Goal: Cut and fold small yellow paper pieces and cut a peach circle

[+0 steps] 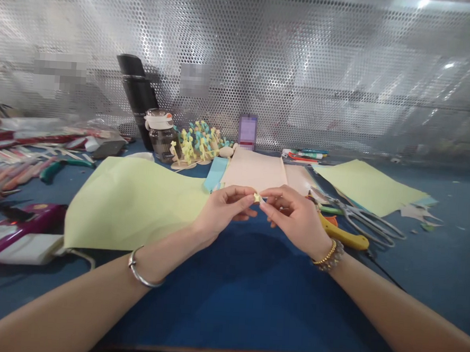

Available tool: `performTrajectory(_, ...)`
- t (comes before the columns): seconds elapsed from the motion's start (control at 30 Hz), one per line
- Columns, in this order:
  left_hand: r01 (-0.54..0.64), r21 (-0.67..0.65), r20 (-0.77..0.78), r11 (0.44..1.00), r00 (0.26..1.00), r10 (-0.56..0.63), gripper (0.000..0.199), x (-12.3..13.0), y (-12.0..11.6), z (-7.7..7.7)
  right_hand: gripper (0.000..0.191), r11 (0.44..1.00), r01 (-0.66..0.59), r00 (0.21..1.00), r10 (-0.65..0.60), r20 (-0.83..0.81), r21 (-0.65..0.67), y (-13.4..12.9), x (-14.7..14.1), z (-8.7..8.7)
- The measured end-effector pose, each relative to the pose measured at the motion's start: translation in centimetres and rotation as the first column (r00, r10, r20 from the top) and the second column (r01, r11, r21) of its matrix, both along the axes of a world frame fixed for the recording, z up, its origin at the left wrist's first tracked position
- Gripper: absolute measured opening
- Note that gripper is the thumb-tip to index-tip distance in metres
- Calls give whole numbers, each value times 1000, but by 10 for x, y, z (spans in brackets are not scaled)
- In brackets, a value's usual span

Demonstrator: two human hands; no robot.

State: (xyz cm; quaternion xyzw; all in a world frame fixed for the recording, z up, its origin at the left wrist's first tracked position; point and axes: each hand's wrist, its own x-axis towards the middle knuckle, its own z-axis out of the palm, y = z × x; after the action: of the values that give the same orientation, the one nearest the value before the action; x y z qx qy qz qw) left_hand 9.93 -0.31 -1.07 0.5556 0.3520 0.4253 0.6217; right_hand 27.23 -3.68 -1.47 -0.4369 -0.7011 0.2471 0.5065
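Centrally, my left hand [225,209] and right hand [294,217] pinch a tiny yellow paper piece [257,198] between them, both grips nearly closed, above the blue mat [251,299]. Both hands lie equally near; its long axis is too small to tell.

Bright light, probably from overhead, throws harsh glare across the perforated metal panel [289,68] and soft shadow beneath the left hand [223,210] and right hand [294,217] onto the blue work surface [243,304]; the wide lens bends the edges.
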Motion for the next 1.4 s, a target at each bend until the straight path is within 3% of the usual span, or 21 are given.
performTrajectory(0.17, 41, -2, -11, 999, 999, -41, 27, 0, -1, -1, 14, 989, 68, 994, -79, 76, 132, 2, -1, -4)
performTrajectory(0.27, 58, 3, -24, 998, 998, -58, 31, 0, 0, -1, 14, 990, 68, 994, -77, 71, 123, 3, 1, -1)
performTrajectory(0.37, -30, 14, -28, 999, 999, 30, 32, -3, 5, 1, 18, 990, 112, 993, -114, 17, 86, 9, 12, 4)
performTrajectory(0.43, -151, 44, -21, 988, 988, 152, 31, -6, 10, 3, 24, 972, 216, 974, -221, 50, 96, 16, 25, 8)
performTrajectory(0.5, -259, 87, -7, 962, 965, 260, 31, -11, 17, 4, 29, 929, 355, 893, -369, 258, 102, 26, 40, 10)
performTrajectory(0.57, -321, 103, 15, 942, 947, 321, 28, -15, 23, 3, 25, 915, 392, 841, -397, 368, 91, 38, 52, 12)
performTrajectory(0.77, -382, 91, 58, 920, 924, 378, 22, -21, 30, -2, 12, 895, 446, 634, -336, 696, 26, 79, 57, 16)
performTrajectory(0.97, -381, 167, 55, 910, 925, 377, 24, -21, 30, -1, 31, 841, 541, 480, -317, 818, 8, 103, 62, 23)
performTrajectory(1.1, -414, 235, 45, 880, 909, 415, 24, -24, 33, 2, 27, 824, 565, 471, -374, 799, 52, 93, 71, 28)
performTrajectory(1.23, -445, 343, 0, 828, 881, 473, 22, -26, 37, 3, 27, 829, 540, 513, -462, 723, 146, 68, 63, 26)
performTrajectory(1.4, -324, 513, -178, 795, 866, 468, 27, -28, 51, 14, 22, 862, 469, 582, -464, 668, 190, 49, 53, 19)
